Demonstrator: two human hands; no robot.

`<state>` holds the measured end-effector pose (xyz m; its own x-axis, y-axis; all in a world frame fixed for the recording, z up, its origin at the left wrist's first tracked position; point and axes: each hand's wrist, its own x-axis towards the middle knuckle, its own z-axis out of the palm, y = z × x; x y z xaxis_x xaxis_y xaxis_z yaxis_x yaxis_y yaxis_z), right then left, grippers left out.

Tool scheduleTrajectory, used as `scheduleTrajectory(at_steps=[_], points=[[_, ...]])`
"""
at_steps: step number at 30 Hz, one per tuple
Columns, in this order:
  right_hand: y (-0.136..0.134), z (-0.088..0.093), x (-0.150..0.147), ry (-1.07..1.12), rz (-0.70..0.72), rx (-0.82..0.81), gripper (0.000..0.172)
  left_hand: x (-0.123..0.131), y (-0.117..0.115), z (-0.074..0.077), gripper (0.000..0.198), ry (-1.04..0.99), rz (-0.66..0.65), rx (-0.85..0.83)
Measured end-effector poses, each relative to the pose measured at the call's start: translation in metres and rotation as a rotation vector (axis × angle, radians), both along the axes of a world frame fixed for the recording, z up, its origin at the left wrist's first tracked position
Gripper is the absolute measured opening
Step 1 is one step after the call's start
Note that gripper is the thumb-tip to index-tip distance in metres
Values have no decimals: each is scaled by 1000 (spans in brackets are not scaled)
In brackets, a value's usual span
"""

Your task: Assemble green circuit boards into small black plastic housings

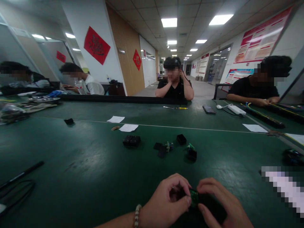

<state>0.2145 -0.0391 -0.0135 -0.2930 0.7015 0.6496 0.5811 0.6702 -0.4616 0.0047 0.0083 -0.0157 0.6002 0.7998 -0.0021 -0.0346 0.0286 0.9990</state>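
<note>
Low in the view, a small green circuit board [194, 197] is held up between my two hands. My left hand [167, 198], with a beaded bracelet at the wrist, pinches the board's left side between thumb and curled fingers. On the other side, the fingertips and thumb of my right hand [219, 204] close on the board's right edge. Beyond my hands lie an open black case [192, 155], another black case [181, 139], a piece with green boards [169, 146] and flat black pieces [161, 151].
A pair of black boxes [131, 141] sits left of the parts on the green table [95, 177]. Papers [128, 127] lie behind them. A black cable [21, 186] is at the left. Co-workers sit around the far side; a white power strip [237, 110] rests at the back right.
</note>
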Motion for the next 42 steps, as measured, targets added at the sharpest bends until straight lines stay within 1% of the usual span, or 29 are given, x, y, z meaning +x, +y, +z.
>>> scheduleTrajectory(at_steps=[7,12,20,28,34,38,42], points=[[1,3,1,-10,4,6,30,2,1,0,10,22,24,7],[1,5,1,-17,11,-30,26,1,1,1,11,22,26,25],[4,1,-1,0,27,-42,26,1,1,-4,11,32,16,33],[2,-1,1,-1,19,-29,25,0,1,3,12,46,9,11],[1,-3,0,-31,-10,6,27,1,1,3,13,106,24,30],[0,-2,-1,-31,-17,7,26,0,1,5,12,104,22,45],[-2,-4,0,-20,-8,-2,29,1,-1,7,11,88,6,68]])
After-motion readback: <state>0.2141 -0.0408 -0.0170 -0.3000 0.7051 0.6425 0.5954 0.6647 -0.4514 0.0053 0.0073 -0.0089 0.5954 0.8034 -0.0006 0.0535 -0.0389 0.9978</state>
